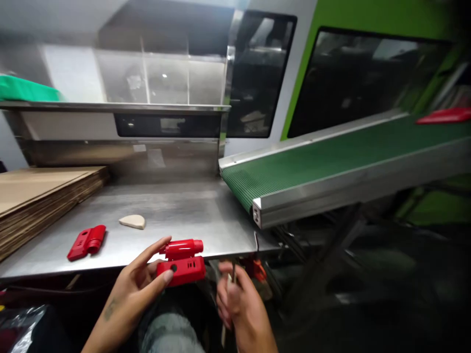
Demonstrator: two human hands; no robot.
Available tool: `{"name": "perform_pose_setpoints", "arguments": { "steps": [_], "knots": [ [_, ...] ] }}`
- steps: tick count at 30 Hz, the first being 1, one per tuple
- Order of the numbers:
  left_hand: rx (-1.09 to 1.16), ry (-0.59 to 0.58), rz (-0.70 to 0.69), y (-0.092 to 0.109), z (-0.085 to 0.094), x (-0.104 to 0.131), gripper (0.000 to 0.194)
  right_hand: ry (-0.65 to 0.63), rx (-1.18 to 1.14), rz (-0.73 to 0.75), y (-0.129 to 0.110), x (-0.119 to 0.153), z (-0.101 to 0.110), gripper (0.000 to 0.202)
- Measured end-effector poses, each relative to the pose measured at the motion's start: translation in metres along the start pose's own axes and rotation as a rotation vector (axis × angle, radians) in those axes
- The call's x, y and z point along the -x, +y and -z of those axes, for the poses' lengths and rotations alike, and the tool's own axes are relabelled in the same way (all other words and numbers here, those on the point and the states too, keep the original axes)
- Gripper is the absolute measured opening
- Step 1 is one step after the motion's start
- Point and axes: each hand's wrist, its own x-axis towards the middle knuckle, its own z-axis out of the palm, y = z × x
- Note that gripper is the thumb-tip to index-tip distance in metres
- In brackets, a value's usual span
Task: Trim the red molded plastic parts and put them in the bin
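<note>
In the head view, my left hand [134, 282] grips a glossy red plastic part [184, 272] between thumb and fingers, just past the table's front edge. The part has a flat block with a round hole and small slots, joined to a cylinder. To its right, my right hand [241, 304] is closed around a slim knife-like tool [223, 336]. Its dark end points up past the fingers and a pale end sticks out below; the fingers hide the middle. A similar red part [87, 242] lies on the metal table [172, 206] at the left.
A pale, rounded flat piece [132, 221] lies on the table. Flat cardboard is stacked [55, 189] at the left. A green conveyor belt [312, 164] slopes down to the table's right, with a red piece [445, 115] high on it. Something orange-handled [259, 270] hangs at the table edge.
</note>
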Motion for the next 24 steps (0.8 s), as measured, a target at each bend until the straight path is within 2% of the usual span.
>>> {"name": "perform_pose_setpoints", "arguments": {
  "steps": [2, 5, 8, 10, 12, 16, 18, 21, 23, 24],
  "knots": [
    [0.143, 0.081, 0.036, 0.004, 0.000, 0.024, 0.067, -0.078, -0.189, -0.058, -0.007, -0.011, -0.011, 0.049],
    [0.234, 0.197, 0.055, 0.002, 0.009, 0.044, 0.064, -0.161, -0.297, -0.144, -0.018, -0.012, -0.030, 0.036],
    [0.344, 0.194, 0.066, -0.003, 0.024, 0.047, 0.063, -0.136, -0.383, -0.220, -0.024, -0.002, -0.045, 0.043],
    [0.396, 0.155, 0.063, -0.007, 0.031, 0.045, 0.059, -0.192, -0.383, -0.228, -0.027, 0.004, -0.051, 0.049],
    [0.408, 0.111, 0.084, -0.010, 0.032, 0.044, 0.055, -0.215, -0.276, -0.193, -0.032, 0.007, -0.057, 0.045],
    [0.474, 0.146, 0.181, -0.013, 0.018, 0.047, 0.045, -0.011, 0.053, -0.036, -0.026, 0.017, -0.077, 0.032],
    [0.553, 0.194, 0.273, -0.014, 0.007, 0.051, 0.049, 0.018, 0.163, 0.022, -0.015, 0.028, -0.088, 0.033],
    [0.607, 0.258, 0.392, -0.014, -0.005, 0.056, 0.052, -0.084, 0.337, 0.088, -0.003, 0.049, -0.090, 0.048],
    [0.667, 0.271, 0.347, -0.011, -0.009, 0.056, 0.045, -0.154, 0.401, 0.129, -0.007, 0.057, -0.079, 0.058],
    [0.702, 0.264, 0.293, -0.010, -0.009, 0.056, 0.041, -0.185, 0.407, 0.152, -0.012, 0.057, -0.071, 0.056]
  ]
}}
